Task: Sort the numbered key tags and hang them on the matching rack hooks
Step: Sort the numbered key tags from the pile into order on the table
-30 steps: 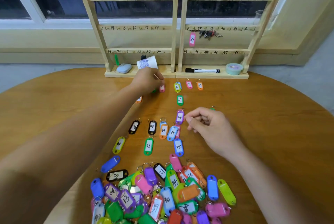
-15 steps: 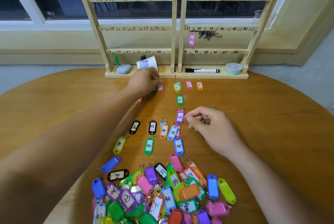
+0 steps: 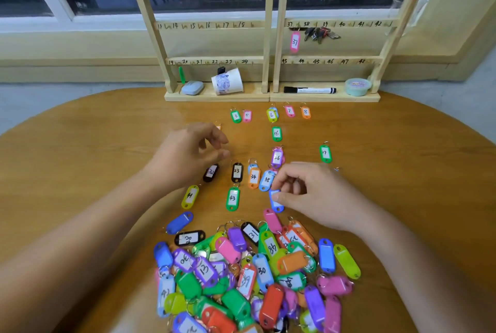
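Observation:
A heap of coloured key tags [image 3: 255, 273] lies on the round wooden table [image 3: 402, 171] near me. Beyond it, sorted tags lie in rows: 3 [image 3: 235, 116], 5 [image 3: 247, 115], 6 [image 3: 272, 114], 16 [image 3: 276, 133], 26 [image 3: 277, 157], 33 [image 3: 236, 171], 43 [image 3: 232, 198]. My right hand [image 3: 314, 195] pinches a blue tag [image 3: 276, 201] just below tag 35 [image 3: 266, 179]. My left hand [image 3: 190, 152] hovers over the table above black tag 32 [image 3: 211, 172], fingers loosely curled, holding nothing. The numbered wooden rack [image 3: 271, 37] stands at the far edge with pink tag 37 [image 3: 294, 42] hanging on it.
On the rack's base sit a tipped paper cup [image 3: 228, 81], a grey oval case [image 3: 192, 87], a black marker [image 3: 308, 90] and a pale green tub [image 3: 357, 86]. A bunch of keys [image 3: 320, 34] hangs near hooks 38 and 39. A window is behind the rack.
My left hand drew back from the far row, where pink tag 5 lies beside tag 3. My right hand moved from near tag 26 toward me and took hold of the blue tag.

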`<state>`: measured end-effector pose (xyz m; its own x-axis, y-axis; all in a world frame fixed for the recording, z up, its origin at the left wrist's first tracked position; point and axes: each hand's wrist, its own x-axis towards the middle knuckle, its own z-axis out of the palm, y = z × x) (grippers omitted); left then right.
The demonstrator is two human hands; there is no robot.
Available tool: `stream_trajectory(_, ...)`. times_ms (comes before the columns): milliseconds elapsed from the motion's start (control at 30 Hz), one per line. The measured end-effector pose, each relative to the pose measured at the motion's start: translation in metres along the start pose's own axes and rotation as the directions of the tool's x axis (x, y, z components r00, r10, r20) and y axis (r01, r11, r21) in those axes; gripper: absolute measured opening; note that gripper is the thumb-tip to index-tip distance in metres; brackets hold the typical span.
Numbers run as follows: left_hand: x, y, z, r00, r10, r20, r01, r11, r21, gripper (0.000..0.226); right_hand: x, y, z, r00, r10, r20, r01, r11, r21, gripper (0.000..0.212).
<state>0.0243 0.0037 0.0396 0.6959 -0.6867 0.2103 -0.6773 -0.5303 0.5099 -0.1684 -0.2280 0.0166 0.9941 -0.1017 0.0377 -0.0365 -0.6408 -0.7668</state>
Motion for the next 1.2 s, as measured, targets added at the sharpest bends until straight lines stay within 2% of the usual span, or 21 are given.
stream_trajectory(267,-0.084,-0.009,-0.018,0.997,-0.070,0.019,0.071,0.997,-0.018,0.017,-0.011,-0.019,0.021,0.998,-0.054,-0.011,0.051,0.981,-0.186,0.022)
stream_trajectory(500,-0.124,-0.022,-0.024,0.993,-0.101,0.052,0.102,0.995,-0.003,0.026,-0.018,-0.032,0.026,0.996,-0.077,-0.034,0.057,0.911,-0.409,0.033)
stream_trajectory(633,-0.130,-0.023,-0.023,0.990,-0.114,0.081,0.112,0.993,0.023,0.024,-0.020,-0.037,0.026,1.000,-0.030,-0.006,0.024,0.894,-0.448,0.037)
stream_trajectory(800,-0.131,-0.021,-0.024,0.987,-0.122,0.103,0.120,0.992,0.025,0.023,-0.020,-0.041,0.025,1.000,0.025,0.011,-0.018,0.906,-0.424,0.029)
stream_trajectory(1000,-0.131,-0.021,-0.023,0.989,-0.116,0.095,0.105,0.988,0.113,0.021,-0.015,-0.033,0.025,0.998,0.069,-0.004,-0.068,0.961,-0.267,0.019)
stream_trajectory(1100,-0.131,-0.019,-0.025,0.992,-0.103,0.074,0.088,0.981,0.175,0.020,-0.012,-0.033,0.018,0.993,0.115,-0.026,-0.116,0.993,-0.036,0.017)
stream_trajectory(1200,-0.130,-0.015,-0.028,0.992,-0.096,0.082,0.076,0.974,0.214,0.022,-0.008,-0.033,0.014,0.987,0.151,-0.053,-0.132,0.956,0.262,0.008)
